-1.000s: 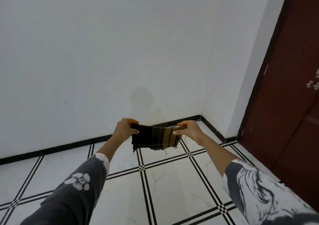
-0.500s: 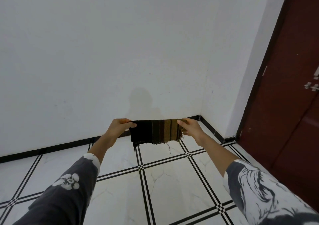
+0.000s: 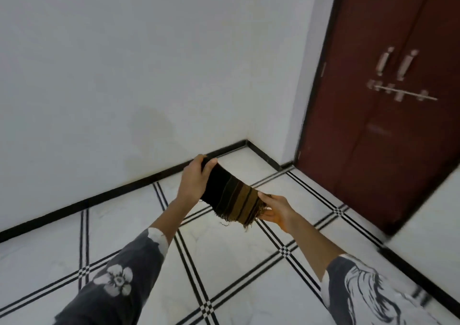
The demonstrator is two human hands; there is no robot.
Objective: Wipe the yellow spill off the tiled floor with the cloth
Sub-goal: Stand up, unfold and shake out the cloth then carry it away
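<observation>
Item: cloth-handling stage, wipe not yet begun by judgement. Nearest, two dark grey patterned sleeves: left sleeve (image 3: 117, 282) with a white flower print, right sleeve (image 3: 368, 297) with white streaks, both forearms reaching forward. Below them lies the tiled floor (image 3: 224, 262), white marble-look tiles with black double lines and small chequered crossings; no yellow spill shows anywhere on the tiles in view, so its place cannot be told. Next out, the left hand (image 3: 195, 182) has fingers and thumb curled round the dark end of the cloth (image 3: 232, 197), while the right hand (image 3: 276, 211) pinches the tan striped end, thumb on top and fingers underneath. The cloth hangs stretched between the two hands, tilted with its left end higher, in the air well above the floor, its frayed lower edge dangling. The next move calls for finding the spill, bringing the cloth down flat onto the tiles, and pressing it with a firm palm. Beyond runs a black skirting (image 3: 99, 197) at the foot of a plain white wall (image 3: 149, 63). Farthest right stands a dark red double door (image 3: 385, 150), with two metal handles (image 3: 395, 63) and a sliding bolt (image 3: 403, 93). Hindrance, by judgement: wall corner and door bound the space ahead.
</observation>
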